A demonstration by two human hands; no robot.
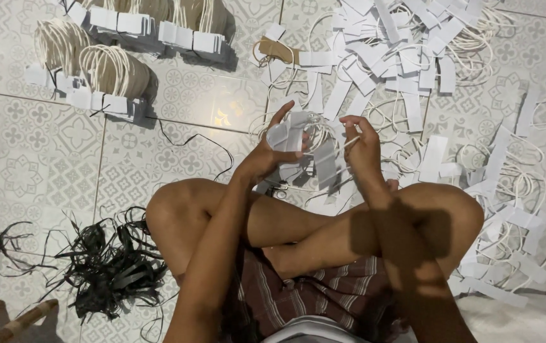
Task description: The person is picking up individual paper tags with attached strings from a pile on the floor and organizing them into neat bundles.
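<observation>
Seated cross-legged, left hand point(266, 152) fingers curled around a bunch of white paper tags point(298, 143) on cord loops, right hand point(362, 146) pinching one cord end, both raised above knees over tiled floor point(63, 159).

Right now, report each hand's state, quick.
Left hand: closed on a bunch of white paper tags with cord loops.
Right hand: pinching a white cord.
</observation>
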